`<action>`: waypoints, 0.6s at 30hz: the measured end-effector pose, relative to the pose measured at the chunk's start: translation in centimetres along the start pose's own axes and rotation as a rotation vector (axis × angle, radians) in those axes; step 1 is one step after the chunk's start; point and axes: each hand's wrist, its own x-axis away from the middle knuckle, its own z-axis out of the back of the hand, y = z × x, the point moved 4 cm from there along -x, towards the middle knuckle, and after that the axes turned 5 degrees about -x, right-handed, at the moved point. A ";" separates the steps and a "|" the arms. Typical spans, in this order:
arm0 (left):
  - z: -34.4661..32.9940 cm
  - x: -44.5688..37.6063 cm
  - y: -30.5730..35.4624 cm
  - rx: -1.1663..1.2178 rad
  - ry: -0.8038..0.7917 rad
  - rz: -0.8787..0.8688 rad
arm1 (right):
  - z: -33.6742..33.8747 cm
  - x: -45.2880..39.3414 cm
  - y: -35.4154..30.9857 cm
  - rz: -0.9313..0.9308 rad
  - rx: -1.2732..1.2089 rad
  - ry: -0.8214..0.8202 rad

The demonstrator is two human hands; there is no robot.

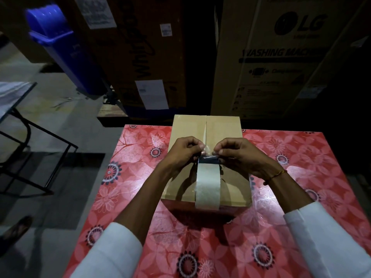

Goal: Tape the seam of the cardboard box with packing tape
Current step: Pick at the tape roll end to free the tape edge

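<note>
A brown cardboard box (222, 131) stands on the red flowered table (301, 157), its top seam running away from me. A strip of pale packing tape (207, 187) lies along the near half of the seam and folds down over the box's front edge. Above the middle of the box my left hand (180, 153) and my right hand (241, 155) pinch the two sides of the tape at a dark-cored roll (208, 159). The roll is mostly hidden between my fingers. The far half of the seam is bare.
Large cardboard appliance cartons (271, 57) stand just behind the table. A blue swing-lid bin (64, 47) is at the back left. A black metal-framed table (30, 137) stands on the floor at left, and a sandalled foot (16, 227) shows at the lower left.
</note>
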 end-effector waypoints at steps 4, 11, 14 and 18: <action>0.0 -0.1 -0.2 -0.006 0.019 0.002 | 0.0 0.1 -0.2 0.005 -0.041 -0.027; 0.4 -0.2 -0.8 0.047 0.028 0.004 | 0.3 -0.2 0.0 0.027 -0.135 -0.001; 0.4 0.0 -0.8 0.056 0.033 -0.016 | 0.1 -0.5 0.2 0.037 -0.098 0.080; 0.5 0.3 -0.8 0.091 0.029 -0.028 | -0.6 -0.5 -0.3 0.013 -0.020 0.133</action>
